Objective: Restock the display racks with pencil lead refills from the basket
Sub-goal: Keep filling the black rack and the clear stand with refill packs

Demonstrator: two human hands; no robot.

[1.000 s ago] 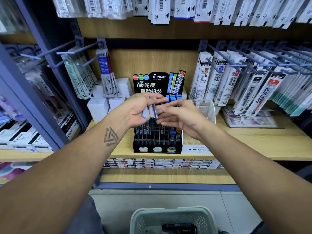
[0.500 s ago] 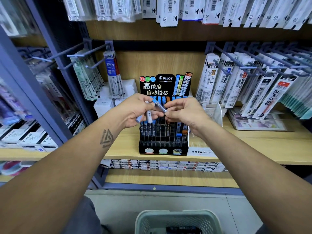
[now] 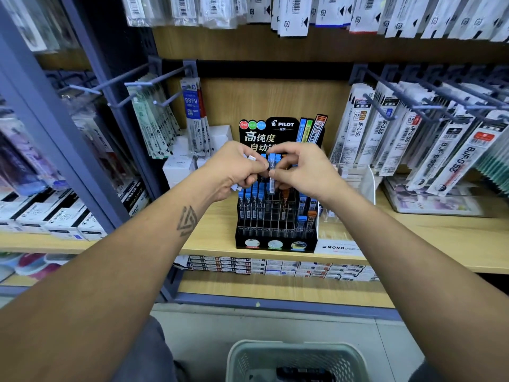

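A black Pilot display rack stands on the wooden shelf, its slots partly filled with blue-capped and orange-capped lead refill tubes. My left hand grips a few refill tubes, their pale ends sticking out of the fist. My right hand pinches one clear tube with a blue cap, held upright just above the rack's back rows. Both hands meet over the rack. A pale green basket sits on the floor at the bottom of view, with dark packs inside.
Hooks with hanging pen refill packs jut out on the right, and more hooks on the left. A clear Mono stand sits right of the rack. White boxes stand behind my left hand. Flat boxes line the lower shelf.
My right hand has taken one tube from the bunch in my left hand and turned it upright over the rack. The view has moved closer to the shelf.
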